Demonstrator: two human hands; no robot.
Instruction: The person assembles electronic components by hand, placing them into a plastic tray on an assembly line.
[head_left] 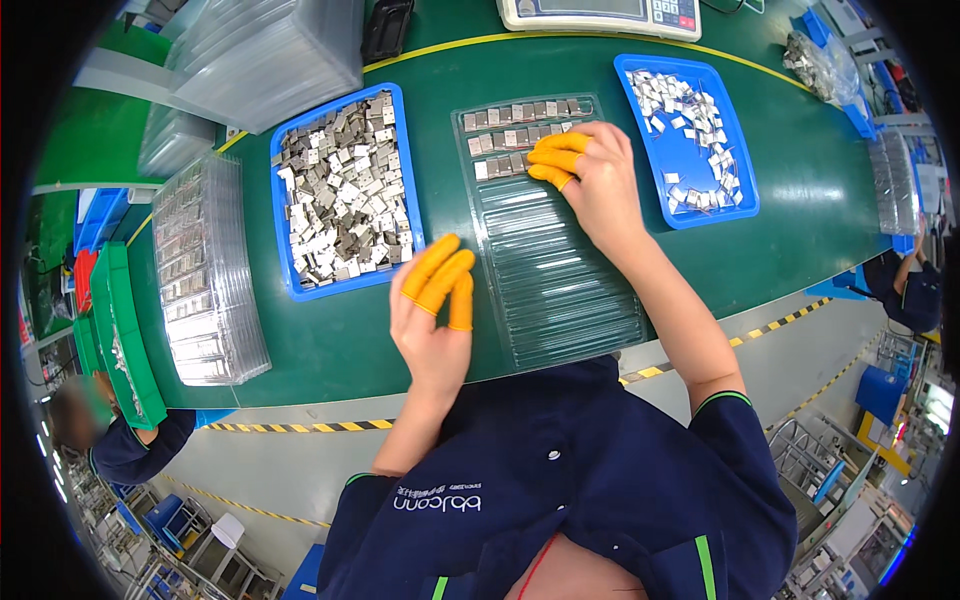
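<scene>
My right hand (597,178), with yellow finger cots on its fingertips, reaches over the clear plastic tray (560,270). Its fingers are pinched together at the end of the third row of small silvery metal pieces (500,167); whatever lies between the fingertips is hidden. Three rows at the tray's far end hold such pieces, and the nearer slots show bare plastic. My left hand (433,315), also in yellow finger cots, hovers between the tray and a blue bin (412,235) heaped with loose silvery pieces. Its fingers are stretched out, slightly apart, with nothing visible in them.
Right of the tray stands another blue bin (690,218) with scattered small white-and-metal pieces. Filled clear trays (210,280) are stacked at the left, with more clear trays (265,60) behind. A weighing scale (600,18) sits at the far edge. Another person (145,445) works at the left.
</scene>
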